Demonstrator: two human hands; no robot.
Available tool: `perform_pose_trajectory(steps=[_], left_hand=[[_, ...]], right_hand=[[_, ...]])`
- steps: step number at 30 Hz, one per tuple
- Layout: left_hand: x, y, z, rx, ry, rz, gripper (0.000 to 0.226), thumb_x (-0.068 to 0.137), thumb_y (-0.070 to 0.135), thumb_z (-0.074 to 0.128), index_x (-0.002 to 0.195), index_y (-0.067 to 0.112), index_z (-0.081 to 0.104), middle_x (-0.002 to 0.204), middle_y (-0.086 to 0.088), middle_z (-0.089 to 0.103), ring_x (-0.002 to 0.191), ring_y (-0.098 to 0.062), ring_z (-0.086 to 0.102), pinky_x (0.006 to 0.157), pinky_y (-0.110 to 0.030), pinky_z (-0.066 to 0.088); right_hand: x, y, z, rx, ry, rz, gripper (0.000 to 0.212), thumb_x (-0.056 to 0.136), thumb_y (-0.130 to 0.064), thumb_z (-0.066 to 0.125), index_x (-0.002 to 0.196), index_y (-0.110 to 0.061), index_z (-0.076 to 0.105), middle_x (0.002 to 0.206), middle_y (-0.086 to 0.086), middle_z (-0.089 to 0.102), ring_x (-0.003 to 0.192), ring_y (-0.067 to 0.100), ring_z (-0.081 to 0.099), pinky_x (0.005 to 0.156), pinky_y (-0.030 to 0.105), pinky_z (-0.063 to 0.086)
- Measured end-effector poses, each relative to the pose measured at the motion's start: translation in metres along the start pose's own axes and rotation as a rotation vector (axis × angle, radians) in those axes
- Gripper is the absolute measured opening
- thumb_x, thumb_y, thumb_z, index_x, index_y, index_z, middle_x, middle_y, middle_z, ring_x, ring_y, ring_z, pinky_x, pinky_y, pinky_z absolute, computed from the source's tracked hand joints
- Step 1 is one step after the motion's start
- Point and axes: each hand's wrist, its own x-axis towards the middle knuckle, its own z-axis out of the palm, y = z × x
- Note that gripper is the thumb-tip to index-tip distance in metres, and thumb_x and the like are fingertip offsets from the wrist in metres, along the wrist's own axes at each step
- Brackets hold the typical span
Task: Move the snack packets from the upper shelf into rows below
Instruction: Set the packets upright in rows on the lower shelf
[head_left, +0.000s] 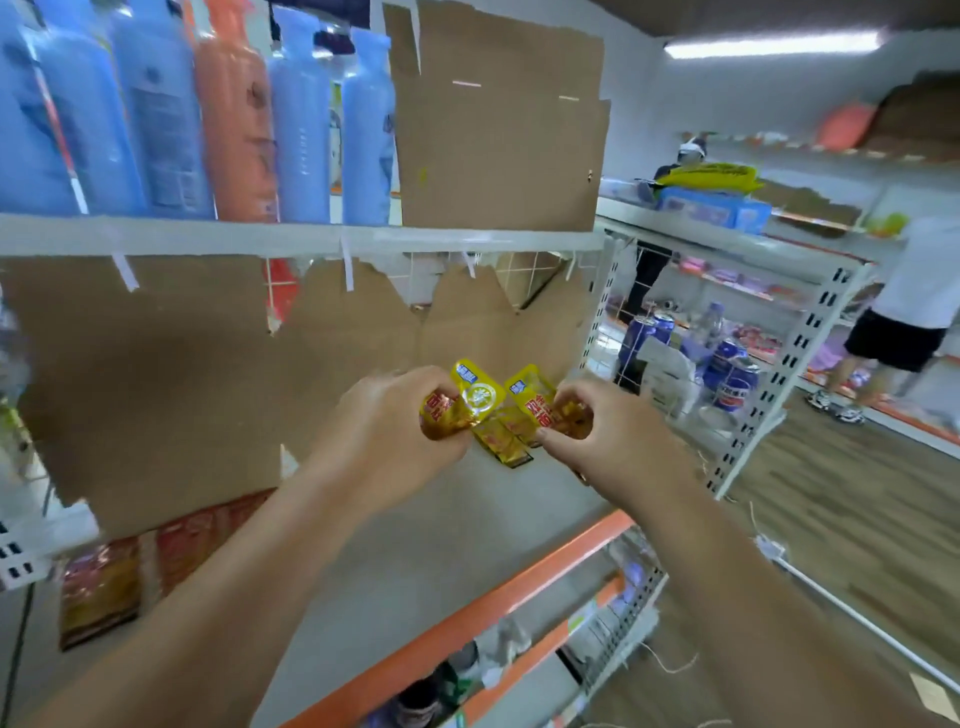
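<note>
Both my hands hold small yellow snack packets above the back right of a grey shelf (415, 545) with an orange front edge. My left hand (384, 431) is shut on a bunch of the yellow packets (475, 400). My right hand (608, 436) pinches another yellow packet (530, 397) right beside them. One packet (506, 449) hangs lower between the two hands. Red and gold snack packets (98, 592) lie flat at the shelf's left, in a row with a red one (202, 535).
Torn cardboard (156, 374) backs this shelf. Blue and orange bottles (234, 114) stand on the shelf above. Lower shelves with goods sit below. On the right are a perforated upright (769, 395), cans, more shelving and a person in black shorts (904, 332) on the wooden floor.
</note>
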Motion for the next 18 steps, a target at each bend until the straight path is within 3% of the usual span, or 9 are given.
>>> perform_pose_trajectory(steps=[7,11,15,18], left_hand=[[0.06,-0.022,0.08,-0.067,-0.01,-0.059,0.026,0.075,0.039,0.081,0.098,0.031,0.072,0.082,0.01,0.064,0.075,-0.011,0.061,0.068,-0.034,0.052],[0.075,-0.033,0.113,-0.066,-0.042,-0.096,0.025,0.076,0.042,0.079,0.093,0.03,0.067,0.082,0.011,0.063,0.075,-0.011,0.058,0.068,-0.037,0.051],[0.086,-0.039,0.146,-0.085,0.014,-0.141,0.033,0.074,0.046,0.078,0.101,0.031,0.068,0.085,0.015,0.064,0.078,-0.007,0.058,0.07,-0.032,0.05],[0.085,-0.036,0.174,-0.102,0.065,-0.18,0.037,0.073,0.051,0.074,0.103,0.03,0.069,0.084,0.019,0.063,0.08,-0.005,0.058,0.068,-0.02,0.048]], right_hand=[[0.075,0.064,0.031,-0.006,-0.039,0.041,0.024,0.082,-0.041,0.078,0.091,-0.026,0.061,0.081,-0.006,0.066,0.07,0.016,0.065,0.069,0.039,0.057],[0.101,0.099,0.05,-0.012,-0.075,0.08,0.032,0.08,-0.049,0.076,0.098,-0.026,0.065,0.093,-0.005,0.068,0.079,0.015,0.065,0.075,0.037,0.055],[0.125,0.134,0.066,0.017,-0.055,0.079,0.038,0.076,-0.055,0.075,0.096,-0.024,0.067,0.091,-0.003,0.067,0.08,0.017,0.065,0.074,0.038,0.055],[0.138,0.16,0.078,0.044,-0.039,0.064,0.06,0.065,-0.076,0.057,0.09,-0.022,0.066,0.083,-0.003,0.064,0.071,0.018,0.063,0.065,0.036,0.054]])
